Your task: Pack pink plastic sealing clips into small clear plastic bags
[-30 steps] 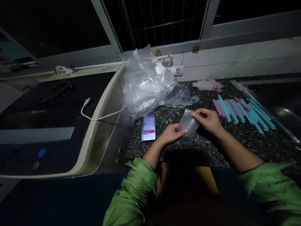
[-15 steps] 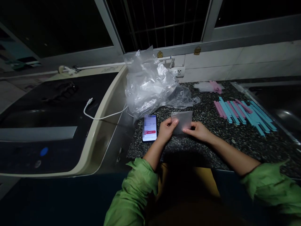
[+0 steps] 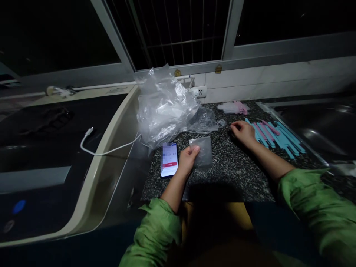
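Observation:
A small clear plastic bag [image 3: 204,154] is pinched at its left side by my left hand [image 3: 187,159], thumb on top, just above the dark speckled counter [image 3: 222,181]. My right hand [image 3: 244,133] is away from the bag, at the left edge of a pile of blue and pink flat strips [image 3: 278,135]. Its fingers are curled in close to the thumb, and nothing shows between them. The hand covers part of the pile. Behind it lies a smaller bundle of whitish and pink strips [image 3: 233,107].
A heap of crumpled clear plastic [image 3: 167,111] stands by the wall. Left of my left hand lies a lit phone [image 3: 169,159]. A washing machine [image 3: 91,207] with a white cable [image 3: 111,153] across it is at the left. At the right is a metal sink [image 3: 314,129].
My right hand has let go of the plastic bag and moved right and away from me, up to the strips. My left hand still holds the bag. The view has shifted a little.

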The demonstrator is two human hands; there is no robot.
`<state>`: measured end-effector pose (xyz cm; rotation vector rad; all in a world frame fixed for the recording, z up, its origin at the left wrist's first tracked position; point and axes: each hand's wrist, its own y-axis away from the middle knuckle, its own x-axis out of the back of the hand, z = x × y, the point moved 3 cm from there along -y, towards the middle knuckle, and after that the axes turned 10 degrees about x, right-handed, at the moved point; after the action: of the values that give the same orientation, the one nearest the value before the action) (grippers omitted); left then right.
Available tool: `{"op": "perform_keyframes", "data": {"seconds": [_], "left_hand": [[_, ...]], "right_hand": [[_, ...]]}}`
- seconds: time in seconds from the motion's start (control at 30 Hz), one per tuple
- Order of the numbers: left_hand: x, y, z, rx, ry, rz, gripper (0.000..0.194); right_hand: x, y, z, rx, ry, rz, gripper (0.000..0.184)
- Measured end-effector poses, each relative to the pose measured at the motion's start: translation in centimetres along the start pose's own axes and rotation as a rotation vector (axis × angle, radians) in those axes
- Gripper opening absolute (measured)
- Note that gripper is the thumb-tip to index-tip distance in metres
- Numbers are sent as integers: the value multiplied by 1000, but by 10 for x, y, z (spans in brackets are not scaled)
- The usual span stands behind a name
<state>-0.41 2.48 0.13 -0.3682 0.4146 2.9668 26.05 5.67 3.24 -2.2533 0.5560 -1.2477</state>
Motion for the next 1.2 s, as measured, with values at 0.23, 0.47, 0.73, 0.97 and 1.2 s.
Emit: {"op": "perform_keyframes", "data": {"seconds": [0.23, 0.47, 0.73, 0.97, 1.2], "left_hand": [[0, 0, 1, 41, 7, -27, 45], [-2, 3, 2, 71, -3, -48, 47], [0, 1, 0, 88, -28, -54, 44], [-1, 1, -1, 124, -37, -74, 46], [-5, 3, -2, 187, -19, -143, 43]], "right_hand": [[71, -7, 56, -321, 376, -4, 13], [109, 7, 94, -582, 498, -138, 23], [98, 16, 99, -647, 588, -188, 27], [97, 16, 99, -580, 721, -257, 24], [91, 7, 64, -387, 701, -185, 33]]}}
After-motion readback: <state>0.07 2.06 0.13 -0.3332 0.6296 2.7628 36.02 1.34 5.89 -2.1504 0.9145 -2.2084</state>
